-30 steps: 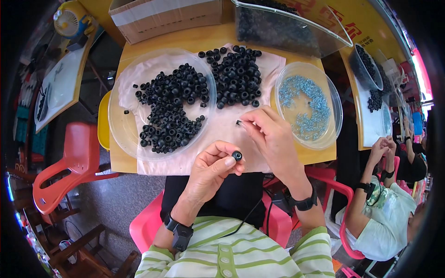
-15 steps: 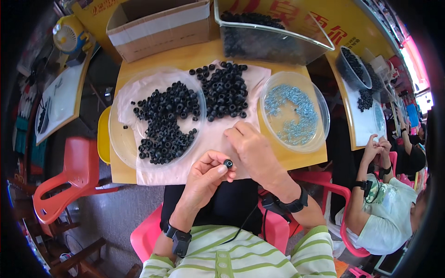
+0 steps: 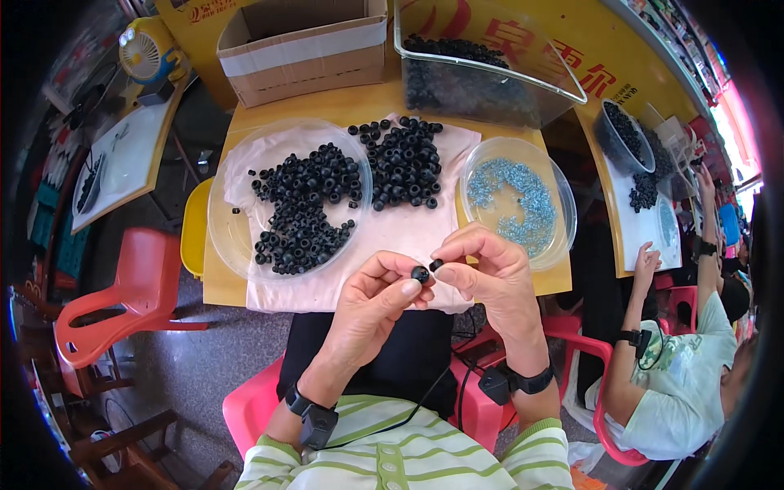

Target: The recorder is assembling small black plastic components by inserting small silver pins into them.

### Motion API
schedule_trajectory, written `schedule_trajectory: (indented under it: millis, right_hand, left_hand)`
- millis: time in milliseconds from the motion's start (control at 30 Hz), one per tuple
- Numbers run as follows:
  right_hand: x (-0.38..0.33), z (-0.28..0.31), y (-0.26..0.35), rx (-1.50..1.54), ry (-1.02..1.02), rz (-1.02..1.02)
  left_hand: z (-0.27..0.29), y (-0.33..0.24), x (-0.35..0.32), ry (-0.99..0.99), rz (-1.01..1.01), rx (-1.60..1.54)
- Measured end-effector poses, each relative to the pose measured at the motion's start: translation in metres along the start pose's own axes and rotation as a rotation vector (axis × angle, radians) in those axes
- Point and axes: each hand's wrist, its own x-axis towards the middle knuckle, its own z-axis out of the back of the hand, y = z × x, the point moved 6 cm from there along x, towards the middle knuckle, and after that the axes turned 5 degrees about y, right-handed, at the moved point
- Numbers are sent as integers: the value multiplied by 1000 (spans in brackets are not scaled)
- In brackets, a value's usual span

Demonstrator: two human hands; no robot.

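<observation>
My left hand (image 3: 369,304) pinches a round black bead-shaped part (image 3: 420,273) with a hole in its face, between thumb and fingers. Close beside it, my right hand (image 3: 500,278) grips a smaller black piece (image 3: 436,265) at its fingertips. The two pieces are almost together; whether they touch I cannot tell. Both hands hover over the near edge of a pale pink cloth (image 3: 400,241). On the cloth lie a heap of larger round black parts (image 3: 407,159) and, to its left, a clear round lid-like tray (image 3: 224,237) with smaller black parts (image 3: 302,233) in it.
A clear round tub (image 3: 563,253) of tiny bluish clear pieces (image 3: 535,204) stands to the right. Behind are a cardboard box (image 3: 306,69) and a clear bin (image 3: 490,86) with black parts. A co-worker (image 3: 686,367) sits at a neighbouring table on the right; a red chair (image 3: 147,269) stands left.
My right hand has come back from beside the black heap, now with a small black piece, up to the part in my left hand. The view has shifted slightly.
</observation>
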Motion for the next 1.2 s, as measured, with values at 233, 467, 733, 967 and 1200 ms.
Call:
schedule_trajectory:
  millis: [233, 467, 733, 967, 1200]
  right_hand:
    - [-6, -1, 1, -20, 44, 21]
    - [-12, -8, 17, -382, 32, 238]
    - [-22, -27, 38, -886, -18, 421]
    - [-20, -25, 31, -732, 14, 338]
    - [-12, -7, 20, -332, 56, 93]
  left_hand:
    - [-9, 2, -2, 20, 30, -32]
    - [-12, 7, -5, 75, 109, -177]
    - [-11, 15, -6, 59, 237, -336]
    - [-12, 12, -9, 75, 276, -395]
    - [-7, 6, -7, 54, 236, -271]
